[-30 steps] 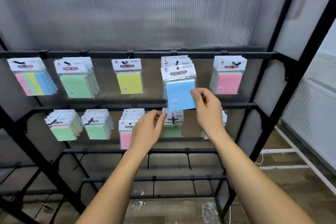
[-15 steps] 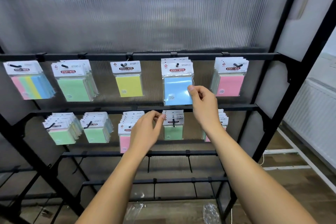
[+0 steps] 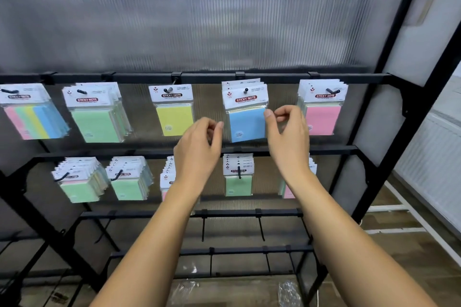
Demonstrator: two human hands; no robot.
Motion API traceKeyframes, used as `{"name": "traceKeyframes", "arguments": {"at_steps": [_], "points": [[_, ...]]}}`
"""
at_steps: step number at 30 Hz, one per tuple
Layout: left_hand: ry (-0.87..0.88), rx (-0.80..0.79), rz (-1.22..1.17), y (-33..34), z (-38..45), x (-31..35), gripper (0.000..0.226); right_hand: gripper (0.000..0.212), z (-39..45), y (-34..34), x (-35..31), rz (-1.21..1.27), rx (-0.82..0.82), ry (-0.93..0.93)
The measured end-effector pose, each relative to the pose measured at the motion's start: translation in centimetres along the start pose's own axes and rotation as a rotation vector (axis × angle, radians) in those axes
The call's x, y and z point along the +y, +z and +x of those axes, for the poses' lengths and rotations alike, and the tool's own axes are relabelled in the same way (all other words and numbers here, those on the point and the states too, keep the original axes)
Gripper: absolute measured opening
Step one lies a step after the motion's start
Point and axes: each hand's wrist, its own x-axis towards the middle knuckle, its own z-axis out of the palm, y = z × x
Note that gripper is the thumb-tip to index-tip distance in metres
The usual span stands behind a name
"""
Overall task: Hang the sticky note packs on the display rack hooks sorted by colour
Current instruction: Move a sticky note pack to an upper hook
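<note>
- The blue pack (image 3: 246,122) now hangs on its hook (image 3: 246,90) on the top rail, between the yellow pack (image 3: 174,117) and the pink packs (image 3: 322,117).
- The right hand (image 3: 287,137) has let go; its loosely curled fingers hold nothing, thumb tip at the pack's right edge.
- The left hand (image 3: 199,147) has risen beside the pack's left edge, fingers relaxed and empty.

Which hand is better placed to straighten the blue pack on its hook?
Probably the right hand: its thumb touches the blue pack. The left hand sits apart from it.
</note>
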Motion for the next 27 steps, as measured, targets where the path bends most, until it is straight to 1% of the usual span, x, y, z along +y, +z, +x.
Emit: {"name": "traceKeyframes", "arguments": {"at_steps": [2,4,6,8,14,17,20,27], "points": [[0.067,0.056,0.06,-0.2,1.0,0.9,0.031,0.024,0.6,-0.1,-0.4,-0.055,-0.002,-0.074],[0.13,0.099,0.14,-0.1,1.6,1.5,0.033,0.031,1.1,-0.1,-0.7,-0.184,-0.042,-0.146],[0.146,0.104,0.182,0.3,2.0,1.6,0.033,0.036,1.4,0.1,-0.6,-0.282,-0.075,-0.159],[0.119,0.097,0.175,0.9,2.1,1.3,0.033,0.038,1.7,0.3,-0.2,-0.306,-0.086,-0.135],[0.102,0.096,0.119,2.7,3.4,0.5,0.031,0.034,2.8,2.1,0.6,-0.125,-0.115,-0.064],[0.059,0.097,0.101,3.5,4.7,0.3,0.031,0.033,3.8,3.3,0.8,-0.053,-0.11,-0.021],[0.027,0.095,0.086,4.1,5.9,0.3,0.033,0.032,4.8,4.2,0.8,-0.04,-0.104,-0.003],[0.025,0.073,0.089,4.7,6.2,-0.3,0.034,0.036,5.2,4.6,1.3,-0.044,-0.091,0.002]]}}
